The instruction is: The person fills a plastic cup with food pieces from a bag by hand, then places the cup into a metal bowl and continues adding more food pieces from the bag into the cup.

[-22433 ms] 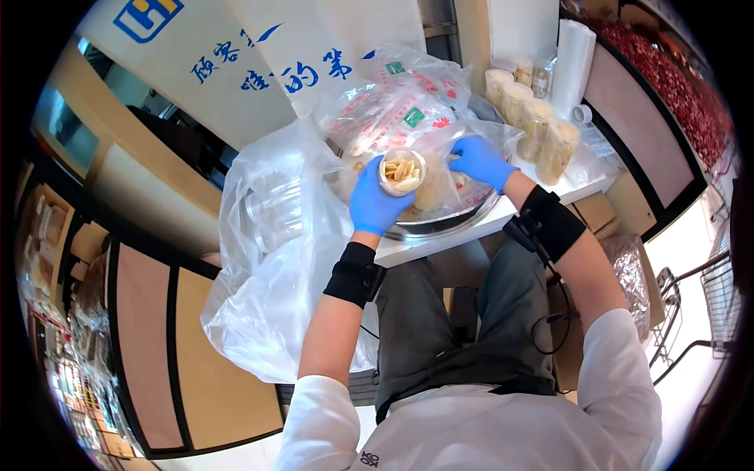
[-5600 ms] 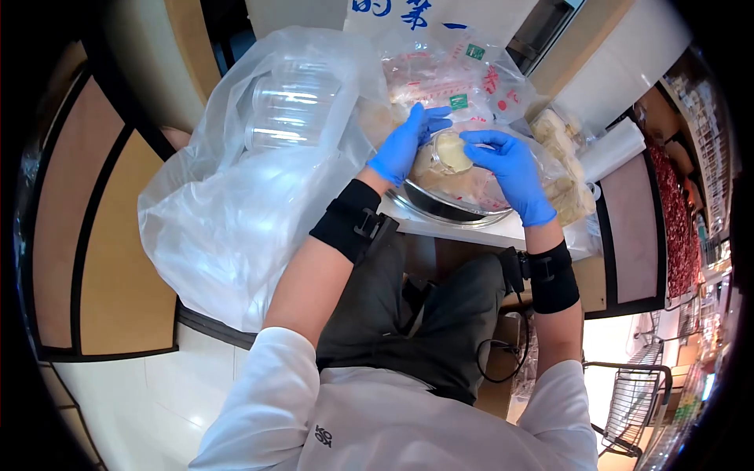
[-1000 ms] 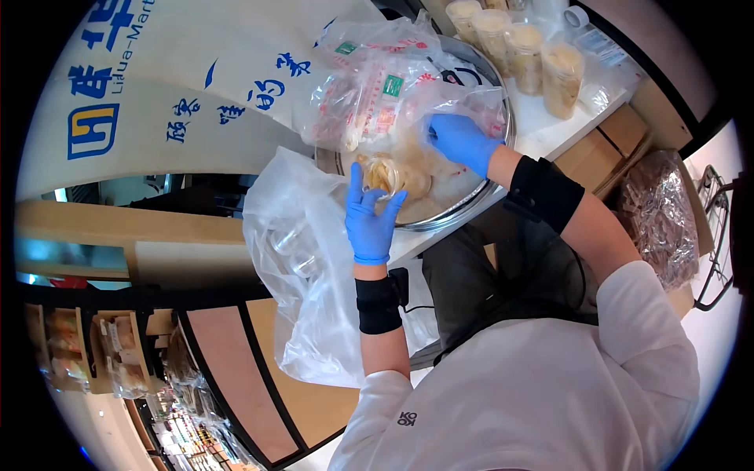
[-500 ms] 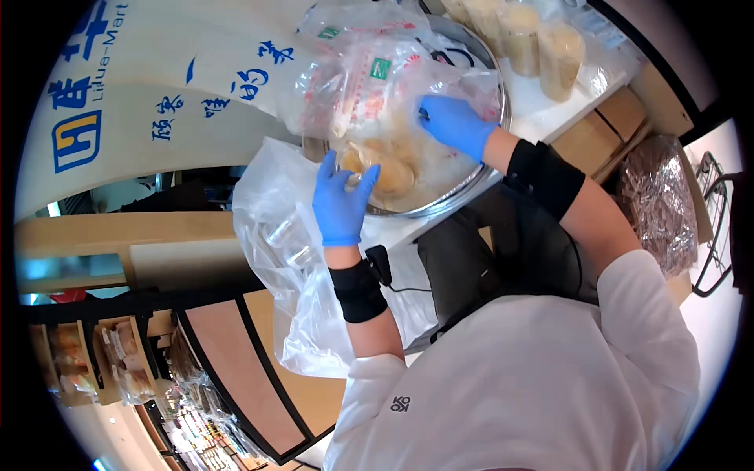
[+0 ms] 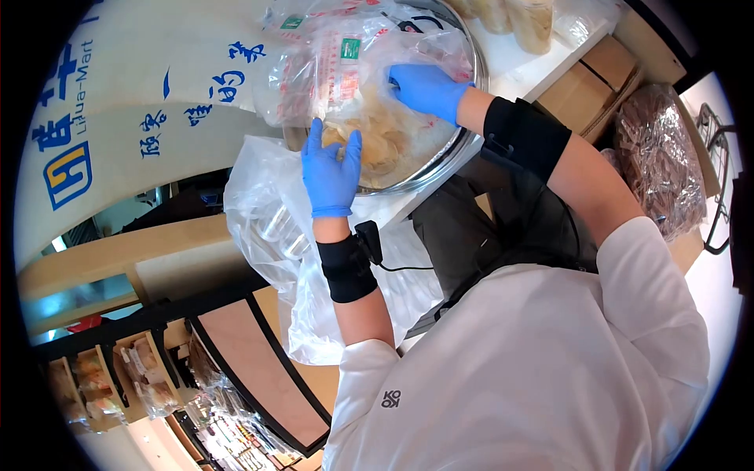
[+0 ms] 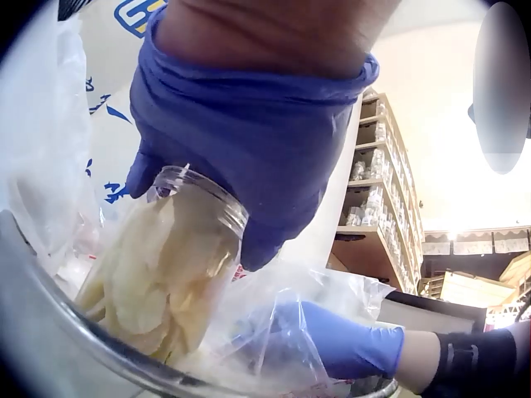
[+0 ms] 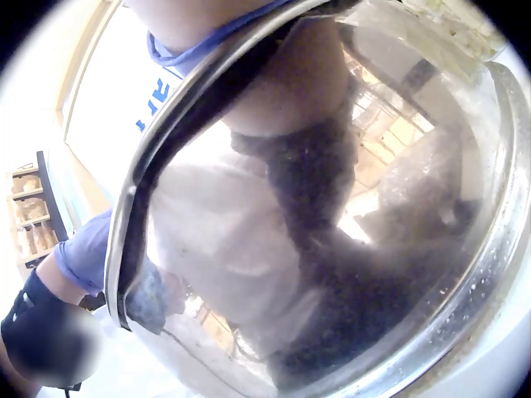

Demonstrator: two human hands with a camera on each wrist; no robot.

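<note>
My left hand (image 5: 330,173) grips a clear plastic jar (image 6: 166,274) near its threaded mouth, thumb on one side and fingers on the other. Pale dried slices fill the jar, which slants down inside the rim of a round metal basin (image 6: 91,332). A thin clear plastic bag (image 5: 334,74) with red print and a green label lies across the basin. My right hand (image 5: 428,93) holds a part of this bag at the basin's right side, its fingertips hidden in the head view. Blue gloves cover both hands.
Several filled jars (image 5: 532,23) stand on the white table (image 5: 514,74) at the back right. Black-handled scissors (image 5: 420,23) lie at the basin's far edge. A big clear bag of stacked plastic jars (image 5: 271,228) stands at the left, and a cardboard box (image 5: 589,82) at the right.
Over the last second the left hand turns the jar, so its open mouth no longer faces the head camera. The right hand stays at the bag. Earlier, the right hand held a pale disc at the jar.
</note>
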